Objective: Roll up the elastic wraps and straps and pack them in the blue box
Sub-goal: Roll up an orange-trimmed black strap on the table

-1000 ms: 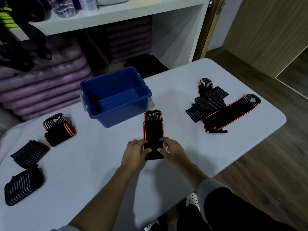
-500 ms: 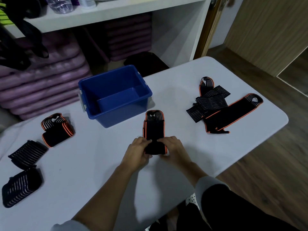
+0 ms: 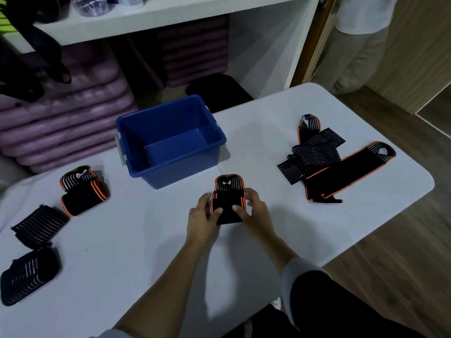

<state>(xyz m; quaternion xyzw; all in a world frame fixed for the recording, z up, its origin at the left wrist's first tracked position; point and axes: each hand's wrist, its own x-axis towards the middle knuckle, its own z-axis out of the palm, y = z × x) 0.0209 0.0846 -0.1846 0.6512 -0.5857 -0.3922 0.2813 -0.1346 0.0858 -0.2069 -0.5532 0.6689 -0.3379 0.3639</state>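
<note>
My left hand and right hand grip a half-rolled wrap from either side, thumbs pressed on top, on the table just in front of the open box. Loose wraps lie at right, rolled ones at left.

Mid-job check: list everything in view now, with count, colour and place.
blue box: one, blue, back-centre of table, no wraps visible inside
half-rolled wrap: one, black, orange-edged, before the box, in both hands
rolled wrap: one, black, orange-edged, table left
striped rolls: two, black, pale-striped, far left
unrolled wraps: at least three, black, overlapping, table right
table: one, white
mats: stack, purple, under shelf
shelf: one, white, behind table
bystander: one, pale clothes, top right
left hand: grips the wrap's left side
right hand: grips its right side
</note>
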